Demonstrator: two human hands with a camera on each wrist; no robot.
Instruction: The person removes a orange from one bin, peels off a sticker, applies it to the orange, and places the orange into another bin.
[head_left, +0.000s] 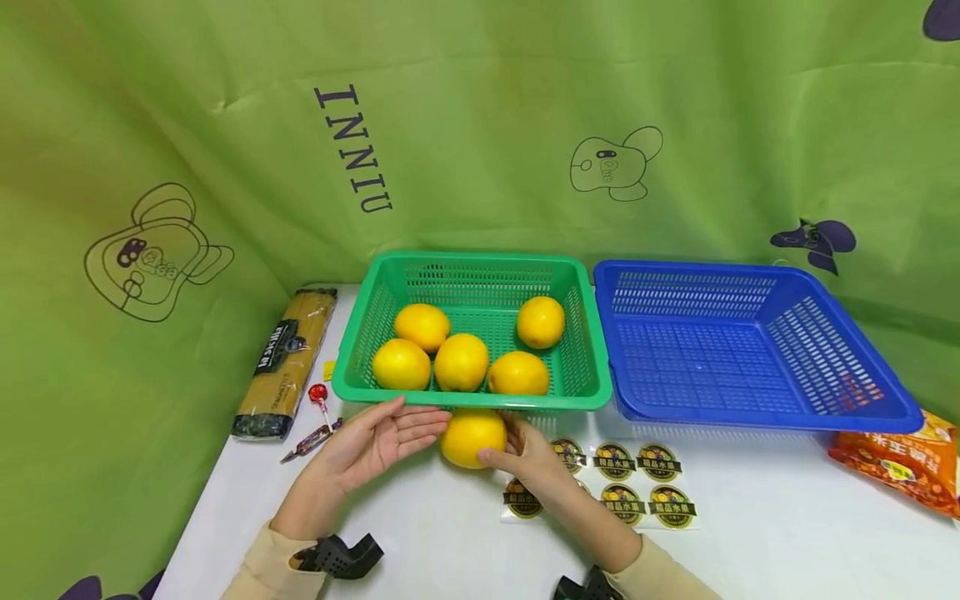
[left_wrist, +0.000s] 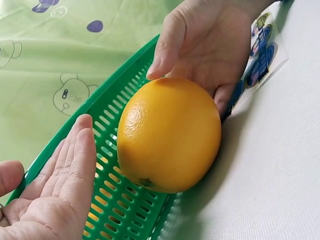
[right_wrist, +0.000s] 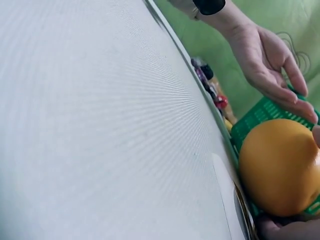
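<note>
Under the right hand (head_left: 531, 457), which grips the orange (head_left: 472, 437), stickers (head_left: 630, 485) are partly hidden; left hand (head_left: 373, 443) flat, holding nothing; white table (head_left: 750, 542), green backdrop (head_left: 480, 125).

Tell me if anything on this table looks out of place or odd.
One orange sits outside on the table, against the green basket, while five others lie inside. The right hand holds it; the left hand is open beside it. The blue basket holds nothing. Nothing looks spilled or damaged.
</note>
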